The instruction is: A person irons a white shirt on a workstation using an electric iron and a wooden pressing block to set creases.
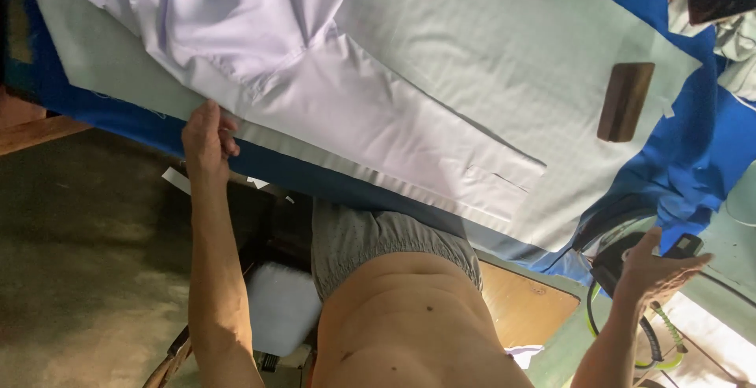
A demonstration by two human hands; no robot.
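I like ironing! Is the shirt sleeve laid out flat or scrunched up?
Flat. The pale sleeve lies spread straight across the padded board, cuff unbent, with hardly any wrinkles.

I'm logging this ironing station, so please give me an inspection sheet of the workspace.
Surface: pale cloth over blue padding.
Job's things: white shirt spread flat, sleeve extended; iron at the board's end.
Clutter: brown block on the cloth; crumpled fabric.
Grips: left hand on the shirt edge, fingers bent; right hand open by the iron.
Cables: black and green-yellow cord.
Surroundings: concrete floor.
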